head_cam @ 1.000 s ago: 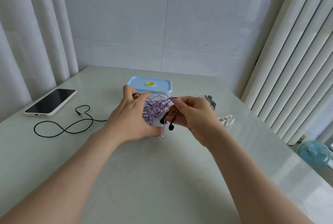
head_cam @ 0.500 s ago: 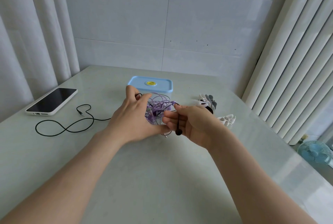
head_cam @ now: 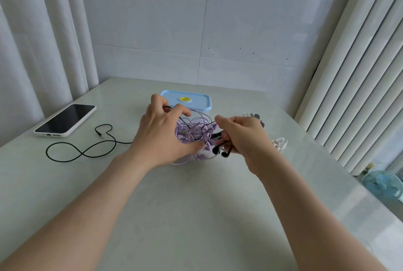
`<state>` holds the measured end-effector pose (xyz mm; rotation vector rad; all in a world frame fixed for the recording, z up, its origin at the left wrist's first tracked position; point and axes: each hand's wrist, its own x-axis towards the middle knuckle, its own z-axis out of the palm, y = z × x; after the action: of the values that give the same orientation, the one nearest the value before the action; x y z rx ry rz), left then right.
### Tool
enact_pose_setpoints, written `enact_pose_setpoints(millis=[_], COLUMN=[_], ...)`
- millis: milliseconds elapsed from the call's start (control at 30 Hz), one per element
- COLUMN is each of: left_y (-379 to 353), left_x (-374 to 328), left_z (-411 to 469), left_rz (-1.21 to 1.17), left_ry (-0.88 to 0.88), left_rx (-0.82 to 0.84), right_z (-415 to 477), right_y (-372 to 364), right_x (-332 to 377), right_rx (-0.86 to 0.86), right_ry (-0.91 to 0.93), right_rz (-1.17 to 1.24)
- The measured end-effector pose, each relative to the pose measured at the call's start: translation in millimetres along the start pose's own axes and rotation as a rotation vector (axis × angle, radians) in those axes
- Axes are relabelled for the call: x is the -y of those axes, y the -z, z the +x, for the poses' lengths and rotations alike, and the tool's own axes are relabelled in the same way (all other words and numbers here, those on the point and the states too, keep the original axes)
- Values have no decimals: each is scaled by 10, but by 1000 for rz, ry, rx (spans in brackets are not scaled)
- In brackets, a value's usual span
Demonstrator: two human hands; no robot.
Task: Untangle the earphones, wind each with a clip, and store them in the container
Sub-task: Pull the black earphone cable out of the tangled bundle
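Note:
A tangle of purple earphone cable (head_cam: 193, 132) sits between my hands at the table's middle, with a black earphone cable threaded through it. My left hand (head_cam: 162, 134) grips the tangle from the left, thumb under and fingers over it. My right hand (head_cam: 242, 136) pinches the black cable, whose two black earbuds (head_cam: 220, 151) hang below my fingers. The black cable's tail (head_cam: 82, 150) loops over the table to the left and ends in a plug. The container with a blue lid (head_cam: 189, 101) stands closed just behind the tangle.
A phone in a white case (head_cam: 65, 120) lies at the left edge. White clips (head_cam: 280, 142) and grey ones (head_cam: 255, 116) lie right of my right hand. Curtains hang on both sides. A small blue fan (head_cam: 382, 184) stands on the floor, right.
My right hand has shifted slightly right and lifted, drawing the black cable out of the purple tangle; both black earbuds now hang beneath it. My left hand keeps its hold.

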<state>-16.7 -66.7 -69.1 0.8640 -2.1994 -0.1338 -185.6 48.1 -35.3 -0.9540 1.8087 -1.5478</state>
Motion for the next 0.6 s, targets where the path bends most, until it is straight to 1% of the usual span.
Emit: enact_pose_setpoints(millis=[67, 100, 267, 333, 467, 533, 600], left_y=[-2, -1, -29, -50, -68, -77, -100], left_x=[-7, -16, -61, -87, -186, -221, -242], left_z=[0, -2, -29, -48, -87, -102, -117], left_rz=[3, 13, 66, 86, 99, 103, 120], left_ry=[3, 3, -11, -20, -24, -23, -33], left_rx=[-23, -26, 26, 65, 110, 127, 118], right_z=[-5, -2, 18, 47, 150, 151, 128], right_y=[-9, -10, -21, -36, -64, -80, -113], right_x=[-19, -34, -109, -145, -247, -255, -246], right_rx=[38, 35, -55, -105, -272, -305, -296], right_ry=[-19, -9, 85, 115, 211, 223, 168], right_rz=[39, 20, -180, -256, -409, -413, -293])
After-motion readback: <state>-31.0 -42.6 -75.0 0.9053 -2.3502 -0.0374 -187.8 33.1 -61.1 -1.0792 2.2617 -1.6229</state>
